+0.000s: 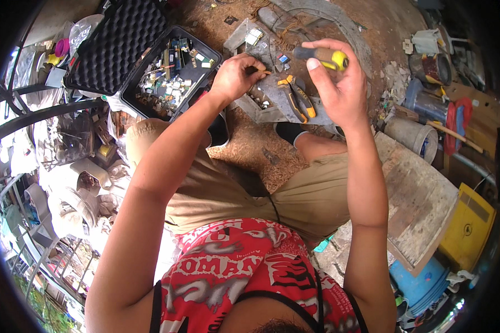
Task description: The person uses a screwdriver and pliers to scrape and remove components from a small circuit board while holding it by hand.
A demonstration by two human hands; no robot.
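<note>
Yellow-ended tool (pixel 325 55) gripped, the right hand (pixel 347 97) hovers; the left hand (pixel 233 79) pinches an orange piece (pixel 266 72), apparently steadying it; next needs careful aim.

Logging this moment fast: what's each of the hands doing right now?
Left hand: closed, fingertips pinching a small orange-brown piece.
Right hand: closed around a yellow-and-dark tool, held between thumb and fingers.

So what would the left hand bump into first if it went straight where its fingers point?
Past the little orange piece it pinches, the left hand would probably meet the pliers first. It might pass over them, though; its height is hard to tell.
</note>
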